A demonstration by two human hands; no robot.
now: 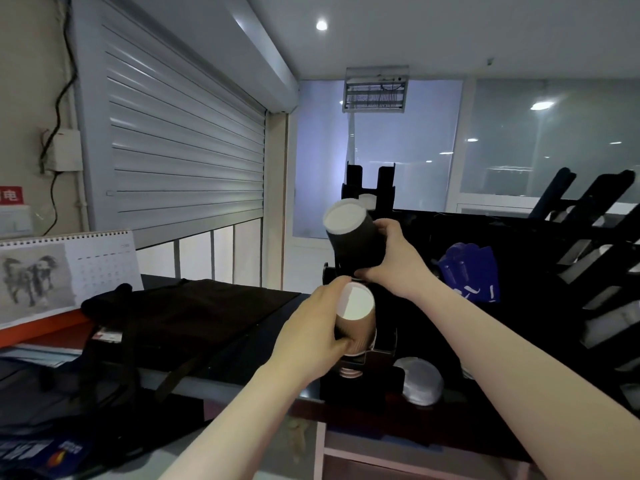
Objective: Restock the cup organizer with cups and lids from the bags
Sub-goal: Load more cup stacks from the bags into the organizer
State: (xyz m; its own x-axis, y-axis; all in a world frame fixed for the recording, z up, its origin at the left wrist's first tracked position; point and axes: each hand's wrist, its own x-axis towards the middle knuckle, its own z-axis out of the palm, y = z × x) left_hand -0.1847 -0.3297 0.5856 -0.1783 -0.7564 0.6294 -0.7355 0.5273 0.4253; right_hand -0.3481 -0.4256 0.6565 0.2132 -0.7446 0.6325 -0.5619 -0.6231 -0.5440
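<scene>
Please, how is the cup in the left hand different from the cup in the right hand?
The left hand holds a light brown cup; the right hand holds a dark cup. The brown cup sits lower, at the black organizer; the dark cup is higher and tilted left. Both show a white base toward the camera.

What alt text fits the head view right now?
Left hand grips a brown paper cup and right hand a dark cup, both at the black cup organizer on a counter.

The cup organizer's [360, 386] slots were too dark to read; the calendar [65, 271] ran off the left edge.
</scene>
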